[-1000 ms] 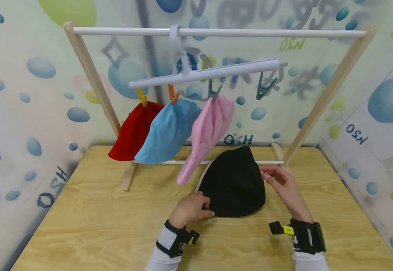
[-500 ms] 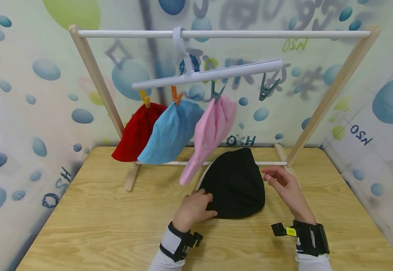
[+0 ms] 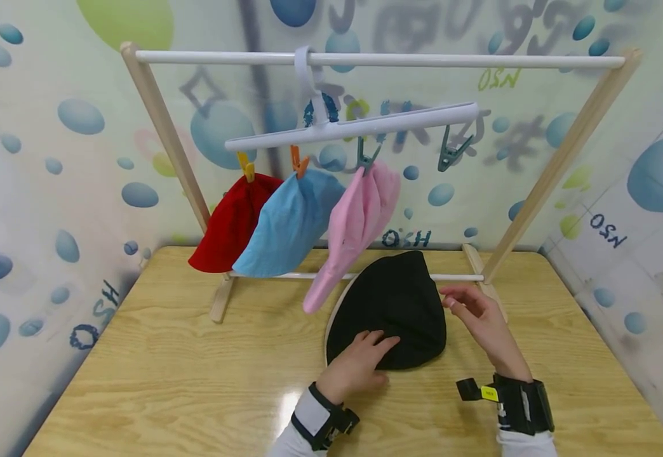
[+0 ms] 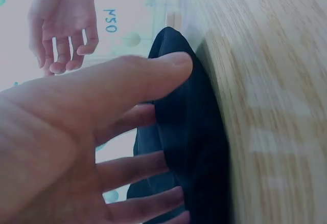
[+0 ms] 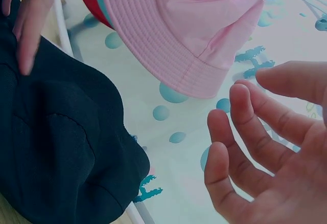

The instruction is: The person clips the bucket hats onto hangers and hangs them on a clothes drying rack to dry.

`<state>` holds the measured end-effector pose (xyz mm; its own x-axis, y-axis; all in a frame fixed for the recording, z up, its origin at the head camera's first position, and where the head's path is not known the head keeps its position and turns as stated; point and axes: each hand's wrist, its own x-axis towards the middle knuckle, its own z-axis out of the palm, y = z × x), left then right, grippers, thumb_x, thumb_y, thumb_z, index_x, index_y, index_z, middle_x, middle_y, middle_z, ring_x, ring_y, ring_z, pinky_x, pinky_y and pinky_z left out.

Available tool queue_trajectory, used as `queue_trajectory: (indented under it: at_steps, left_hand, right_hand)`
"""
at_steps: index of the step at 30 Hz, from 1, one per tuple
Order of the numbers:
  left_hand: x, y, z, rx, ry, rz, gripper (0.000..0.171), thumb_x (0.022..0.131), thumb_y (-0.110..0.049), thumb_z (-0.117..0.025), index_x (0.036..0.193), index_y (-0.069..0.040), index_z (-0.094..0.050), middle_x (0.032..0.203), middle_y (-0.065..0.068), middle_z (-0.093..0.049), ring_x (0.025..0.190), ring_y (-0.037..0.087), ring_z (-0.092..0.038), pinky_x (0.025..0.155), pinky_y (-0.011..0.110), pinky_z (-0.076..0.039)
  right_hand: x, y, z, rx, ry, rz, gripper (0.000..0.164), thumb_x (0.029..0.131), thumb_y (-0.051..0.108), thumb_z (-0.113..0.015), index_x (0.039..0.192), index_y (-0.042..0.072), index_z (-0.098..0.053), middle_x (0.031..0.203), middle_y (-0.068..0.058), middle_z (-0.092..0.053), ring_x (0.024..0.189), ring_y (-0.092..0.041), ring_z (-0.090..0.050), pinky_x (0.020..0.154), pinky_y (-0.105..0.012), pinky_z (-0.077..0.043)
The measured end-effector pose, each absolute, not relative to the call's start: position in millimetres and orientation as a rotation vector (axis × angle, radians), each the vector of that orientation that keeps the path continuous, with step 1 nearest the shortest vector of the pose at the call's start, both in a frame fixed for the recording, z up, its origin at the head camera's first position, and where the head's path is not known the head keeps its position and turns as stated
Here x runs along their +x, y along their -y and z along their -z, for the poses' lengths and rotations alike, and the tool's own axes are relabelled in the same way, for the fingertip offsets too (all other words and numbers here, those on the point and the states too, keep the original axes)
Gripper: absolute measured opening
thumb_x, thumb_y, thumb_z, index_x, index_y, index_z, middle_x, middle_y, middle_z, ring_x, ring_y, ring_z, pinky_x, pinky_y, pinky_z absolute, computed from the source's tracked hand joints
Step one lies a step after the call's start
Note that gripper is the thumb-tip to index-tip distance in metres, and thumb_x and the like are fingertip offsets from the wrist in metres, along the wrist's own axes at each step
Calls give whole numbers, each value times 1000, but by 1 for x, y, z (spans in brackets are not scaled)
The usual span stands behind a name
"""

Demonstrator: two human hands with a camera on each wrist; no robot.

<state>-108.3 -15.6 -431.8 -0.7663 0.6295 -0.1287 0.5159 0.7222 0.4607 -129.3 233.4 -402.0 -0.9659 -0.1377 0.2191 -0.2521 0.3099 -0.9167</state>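
A black bucket hat (image 3: 391,304) with a pale edge lies on the table below the hanger. My left hand (image 3: 357,365) is spread over its near side, fingertips at the cloth. In the left wrist view the thumb and fingers of the left hand (image 4: 117,127) are parted beside the black hat (image 4: 189,132). Just right of the hat, my right hand (image 3: 477,317) is raised with loosely bent fingers and nothing in them. The right wrist view shows a gap between the right hand (image 5: 265,142) and the black hat (image 5: 66,147).
A white hanger (image 3: 354,129) hangs from a wooden rack's white bar (image 3: 394,60). Clips hold a red hat (image 3: 228,228), a light blue hat (image 3: 288,225) and a pink hat (image 3: 360,219). A teal clip (image 3: 450,152) at the hanger's right end holds nothing.
My left hand has moved from the black hat's left edge rightward over its near side, its fingers spreading. The right hand has let go of the hat's right side and stays beside it.
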Motion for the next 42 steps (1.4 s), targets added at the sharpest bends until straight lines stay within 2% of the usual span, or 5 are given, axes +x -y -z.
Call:
queue_trajectory:
  at_steps: [5,15,22,32,42]
  left_hand:
    - [-110,18,432,903,-2708,-553,62,77,-23,-71,132,-14,-46,123,9,-51,115,31,-44,94,37,-44]
    - [-104,12,433,776,-2906,-336,59,63,-30,-82,112,-9,-55,103,8,-52,92,29,-49,76,38,-50]
    - [-101,8,438,531,-2961,-277,69,53,-32,-87,109,-10,-54,110,12,-50,102,35,-46,78,53,-48]
    - [-101,10,433,491,-2973,-247,65,54,-33,-87,106,-8,-55,108,14,-51,103,37,-46,78,57,-47]
    - [-101,9,436,503,-3023,-295,51,60,-36,-82,99,-10,-63,98,15,-55,93,37,-52,72,58,-49]
  right_hand:
    - [-132,-230,397,377,2452,-1729,29,95,18,-49,117,-1,-53,106,-3,-59,93,-10,-55,80,-13,-45]
    - [-132,-214,385,517,2429,-1725,23,93,12,-52,113,2,-56,106,7,-58,94,-15,-56,81,-14,-46]
    - [-137,-211,363,554,2487,-1552,23,94,14,-51,113,2,-56,105,-7,-58,92,-12,-55,78,-15,-47]
    - [-158,-206,276,627,2167,-1571,33,92,0,-48,124,-3,-42,116,-3,-48,104,-15,-50,79,-11,-44]
    - [-187,-184,215,629,1711,-2077,33,94,8,-47,126,5,-39,128,-9,-38,120,-24,-36,103,-35,-32]
